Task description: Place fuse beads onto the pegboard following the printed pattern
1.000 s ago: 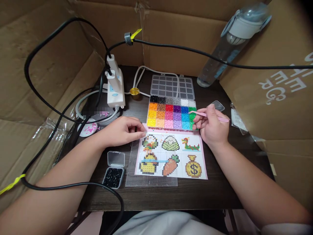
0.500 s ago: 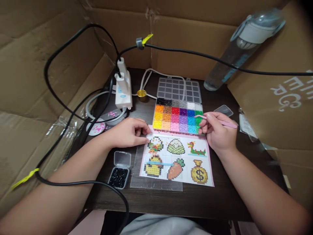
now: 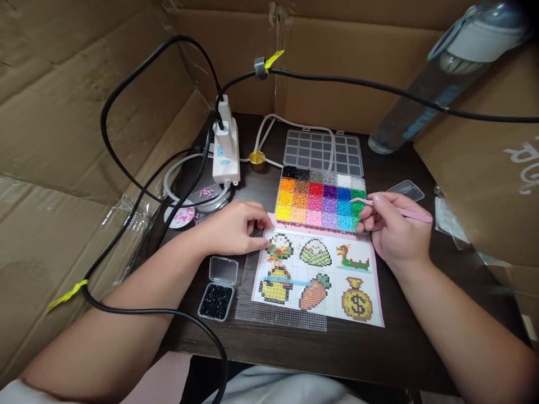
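My right hand [image 3: 396, 227] is closed around pink tweezers [image 3: 410, 214], whose bent tip lies over the blue and green compartments of a bead box [image 3: 323, 197]. That box holds small beads sorted by colour, its clear lid [image 3: 322, 152] folded back behind it. My left hand [image 3: 238, 229] rests at the upper left corner of a clear pegboard [image 3: 282, 321], thumb and forefinger apart, the other fingers loosely curled. Under the pegboard lies a printed pattern sheet [image 3: 377, 292] with pixel pictures. Some coloured beads appear to sit on the board, near the left pictures.
A small open box of black beads [image 3: 216, 302] stands left of the pegboard. Behind are a power strip [image 3: 226, 151], a gold cup [image 3: 256, 161] and a leaning water bottle [image 3: 433, 84]. A black cable [image 3: 357, 82] loops above the table and over my left forearm. Cardboard walls surround the table.
The whole scene has shifted slightly right in view as the camera turned left. Both hands keep nearly the same pose and place, and the tweezers stay over the bead box.
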Demonstrator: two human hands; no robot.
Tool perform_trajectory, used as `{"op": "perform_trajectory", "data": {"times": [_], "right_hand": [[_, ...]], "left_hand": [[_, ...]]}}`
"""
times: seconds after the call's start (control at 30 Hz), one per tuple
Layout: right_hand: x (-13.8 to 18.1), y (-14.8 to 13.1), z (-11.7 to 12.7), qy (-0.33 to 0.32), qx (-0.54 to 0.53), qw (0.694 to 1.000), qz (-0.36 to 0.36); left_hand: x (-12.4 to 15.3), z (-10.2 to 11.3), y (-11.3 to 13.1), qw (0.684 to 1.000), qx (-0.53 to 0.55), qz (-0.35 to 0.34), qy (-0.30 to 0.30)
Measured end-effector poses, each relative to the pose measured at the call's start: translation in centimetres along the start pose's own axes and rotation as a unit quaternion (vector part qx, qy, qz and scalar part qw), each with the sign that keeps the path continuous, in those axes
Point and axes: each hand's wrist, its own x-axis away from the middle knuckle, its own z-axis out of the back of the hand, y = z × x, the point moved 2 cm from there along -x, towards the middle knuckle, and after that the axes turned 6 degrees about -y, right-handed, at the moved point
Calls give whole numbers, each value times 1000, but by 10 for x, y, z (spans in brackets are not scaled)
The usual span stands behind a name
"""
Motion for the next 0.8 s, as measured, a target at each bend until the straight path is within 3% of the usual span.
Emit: {"op": "perform_trajectory", "data": {"times": [0.8], "right_hand": [[-2, 1, 3, -16, 21, 1000, 11]], "left_hand": [[-3, 2, -2, 1000, -2, 3, -12]]}}
